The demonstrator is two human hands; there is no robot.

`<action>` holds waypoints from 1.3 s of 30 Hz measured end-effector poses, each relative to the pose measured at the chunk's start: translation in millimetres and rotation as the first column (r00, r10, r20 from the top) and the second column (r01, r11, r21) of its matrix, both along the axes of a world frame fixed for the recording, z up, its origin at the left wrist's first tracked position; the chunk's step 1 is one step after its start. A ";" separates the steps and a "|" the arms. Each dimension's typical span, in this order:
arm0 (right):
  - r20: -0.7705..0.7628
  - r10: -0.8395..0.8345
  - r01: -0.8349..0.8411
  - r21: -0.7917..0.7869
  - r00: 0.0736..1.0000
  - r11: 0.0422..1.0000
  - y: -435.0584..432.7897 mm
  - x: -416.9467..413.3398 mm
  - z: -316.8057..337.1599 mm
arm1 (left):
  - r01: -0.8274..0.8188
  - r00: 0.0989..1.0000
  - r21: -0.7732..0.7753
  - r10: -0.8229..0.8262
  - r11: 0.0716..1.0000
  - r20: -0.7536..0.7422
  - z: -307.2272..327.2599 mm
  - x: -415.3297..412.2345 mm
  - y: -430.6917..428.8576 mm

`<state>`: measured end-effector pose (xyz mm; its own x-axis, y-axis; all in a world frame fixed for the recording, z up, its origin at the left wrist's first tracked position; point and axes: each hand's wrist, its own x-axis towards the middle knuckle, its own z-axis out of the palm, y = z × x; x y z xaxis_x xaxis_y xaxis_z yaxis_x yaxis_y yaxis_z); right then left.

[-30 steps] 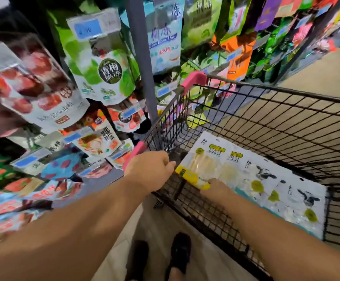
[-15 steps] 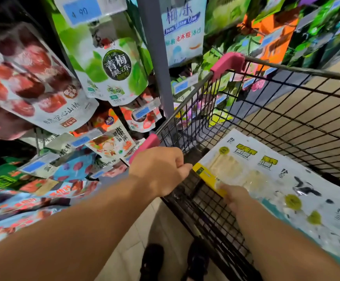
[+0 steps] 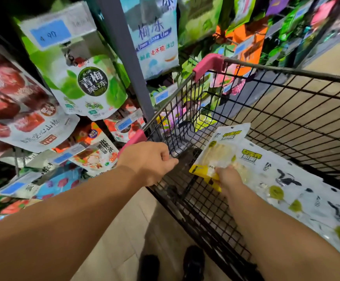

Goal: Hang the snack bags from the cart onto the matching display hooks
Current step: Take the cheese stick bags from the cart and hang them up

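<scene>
Now your left grip [image 3: 148,163] clenches the cart [image 3: 286,71] rim; your right grip [image 3: 229,177] pinches one bag [image 3: 219,151], two more bags [image 3: 286,179] lying flat.

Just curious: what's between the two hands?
Head view: only the cart's black wire wall separates the left hand from the right hand holding a snack bag.

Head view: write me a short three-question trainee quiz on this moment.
1. True or false: the left hand grips the rim of the cart.
2. The right hand holds: A) a snack bag with a yellow corner, B) a price tag, C) nothing.
3. Fill in: the corner guards on the cart are ____.
Key: 1 true; 2 A; 3 pink.
</scene>
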<state>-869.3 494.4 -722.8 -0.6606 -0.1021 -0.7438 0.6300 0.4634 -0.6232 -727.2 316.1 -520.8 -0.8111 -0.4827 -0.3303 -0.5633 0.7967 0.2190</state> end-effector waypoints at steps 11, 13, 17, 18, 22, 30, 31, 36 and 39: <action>0.084 0.178 -0.087 -0.626 0.980 0.775 45.7 -0.6 111.1 | 0.043 0.998 0.026 -0.044 0.999 0.052 12.7 -4.8 5.7; 0.089 0.287 -0.146 -0.699 0.954 0.701 53.5 3.2 125.5 | 0.023 0.999 0.095 -0.025 0.995 0.020 16.8 -4.9 4.6; 0.074 0.430 -0.221 -0.773 0.900 0.595 50.5 18.8 144.5 | 0.022 1.000 0.176 -0.022 0.984 -0.001 28.4 -3.4 7.7; 0.072 0.456 -0.241 -0.770 0.887 0.591 46.8 23.0 145.6 | 0.017 1.000 0.201 -0.015 0.979 -0.012 31.2 -3.0 9.3; 0.073 0.495 -0.300 -0.717 0.866 0.630 40.4 39.9 138.2 | -0.059 0.996 0.279 0.075 0.959 -0.047 30.1 -0.1 10.4; 0.051 0.462 -0.461 -0.029 0.885 0.887 50.9 25.8 74.1 | 0.035 0.997 0.128 -0.026 0.991 -0.068 20.4 8.7 11.7; 0.078 0.430 -0.437 0.161 0.900 0.885 52.5 14.7 61.4 | 0.035 0.997 0.113 -0.026 0.993 -0.079 19.3 9.2 10.9; 0.106 0.232 -0.252 0.531 0.967 0.809 65.4 -18.8 17.9 | 0.042 0.994 0.126 -0.029 0.991 -0.105 11.3 11.6 5.7; 0.115 -0.013 -0.029 0.356 0.993 0.934 61.9 -17.7 14.1 | 0.019 0.994 0.108 -0.007 0.994 -0.111 9.1 11.5 9.0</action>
<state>-887.0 556.3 -708.6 -0.5697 0.1792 -0.8021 0.6824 0.6469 -0.3402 -715.7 325.0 -511.7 -0.8515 -0.4379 -0.2884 -0.5205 0.7721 0.3646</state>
